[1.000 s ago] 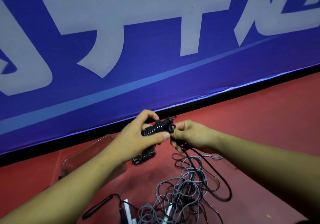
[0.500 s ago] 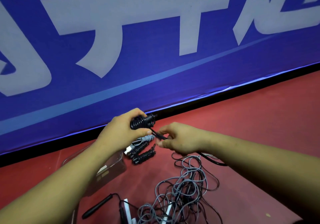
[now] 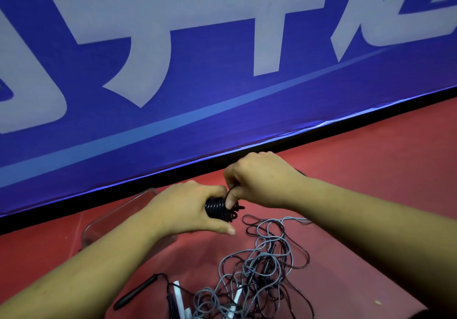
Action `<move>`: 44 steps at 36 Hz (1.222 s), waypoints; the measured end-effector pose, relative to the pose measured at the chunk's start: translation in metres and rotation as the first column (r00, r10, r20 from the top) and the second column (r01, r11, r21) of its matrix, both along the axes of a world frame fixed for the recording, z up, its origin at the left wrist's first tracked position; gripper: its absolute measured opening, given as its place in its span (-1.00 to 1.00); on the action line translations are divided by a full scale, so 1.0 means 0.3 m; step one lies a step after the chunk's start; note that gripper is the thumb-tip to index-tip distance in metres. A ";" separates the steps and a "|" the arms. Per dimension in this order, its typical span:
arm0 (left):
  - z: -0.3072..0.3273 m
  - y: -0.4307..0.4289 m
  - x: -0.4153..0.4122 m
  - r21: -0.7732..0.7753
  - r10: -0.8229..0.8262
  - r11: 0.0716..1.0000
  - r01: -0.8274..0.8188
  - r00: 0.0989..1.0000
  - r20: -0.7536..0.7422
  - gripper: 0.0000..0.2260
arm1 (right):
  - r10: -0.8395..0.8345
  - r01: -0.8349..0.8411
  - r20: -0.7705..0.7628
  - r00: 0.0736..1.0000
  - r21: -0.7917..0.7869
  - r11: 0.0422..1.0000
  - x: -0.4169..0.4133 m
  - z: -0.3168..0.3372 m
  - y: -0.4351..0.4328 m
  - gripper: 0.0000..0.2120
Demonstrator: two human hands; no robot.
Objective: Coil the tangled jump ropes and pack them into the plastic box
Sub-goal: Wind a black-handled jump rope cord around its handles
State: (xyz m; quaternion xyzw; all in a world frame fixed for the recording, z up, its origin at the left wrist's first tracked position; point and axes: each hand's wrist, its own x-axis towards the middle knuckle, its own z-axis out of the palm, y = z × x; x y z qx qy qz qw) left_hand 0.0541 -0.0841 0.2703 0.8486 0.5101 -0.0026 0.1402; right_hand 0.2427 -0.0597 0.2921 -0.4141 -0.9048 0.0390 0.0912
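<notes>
**Black rope coiled in hand above the tangle**

Nearest, a loose tangle of thin grey and black cords (image 3: 259, 276) sprawls on the red matte floor (image 3: 371, 170). One slim black handle (image 3: 134, 292) lies at its left, and at least two white handles (image 3: 178, 296) poke out of it. Above, the left hand (image 3: 183, 210) wraps its fingers round one tight, ribbed black rope coil (image 3: 216, 207). The right hand (image 3: 259, 180) pinches the cord's end at the coil. Behind the left wrist sits one clear plastic box (image 3: 118, 210), its contents hidden. Beyond stands a blue banner (image 3: 222, 84) with white lettering.
</notes>
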 end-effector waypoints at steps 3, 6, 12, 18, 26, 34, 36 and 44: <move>-0.009 -0.004 0.001 -0.071 0.013 0.998 -0.002 0.988 0.152 -0.66 | -0.028 0.008 -0.109 0.994 -0.173 0.985 0.025 -0.018 0.021 -0.67; -0.004 -0.016 0.003 -0.227 0.051 0.973 0.046 0.913 0.404 -0.72 | -0.072 -0.091 -0.349 0.935 -0.430 0.898 0.058 -0.039 0.043 -0.81; 0.017 -0.029 0.027 -0.357 0.264 0.934 0.003 0.667 0.696 -0.71 | -0.196 -0.251 -0.552 0.811 -0.629 0.736 0.072 -0.076 0.047 -0.76; 0.043 -0.029 0.044 -0.493 0.481 0.866 -0.088 0.418 0.770 -0.76 | -0.272 -0.177 -0.492 0.827 -0.687 0.705 0.084 -0.089 0.041 -0.76; 0.054 -0.013 0.044 -0.573 0.621 0.783 -0.241 0.252 0.742 -0.61 | -0.297 -0.061 -0.379 0.876 -0.699 0.713 0.047 -0.059 0.016 -0.75; 0.032 -0.002 0.026 -0.564 0.625 0.780 -0.269 0.305 0.719 -0.73 | -0.190 -0.013 -0.239 0.952 -0.653 0.757 0.032 -0.028 0.010 -0.86; 0.030 -0.001 0.023 -0.582 0.632 0.775 -0.247 0.325 0.704 -0.76 | -0.211 0.058 -0.174 0.962 -0.623 0.780 0.030 -0.022 0.015 -0.77; -0.008 0.032 0.010 -0.470 0.614 0.785 -0.403 0.412 0.673 -0.67 | -0.210 0.176 -0.010 0.978 -0.503 0.846 -0.020 0.007 -0.001 -0.74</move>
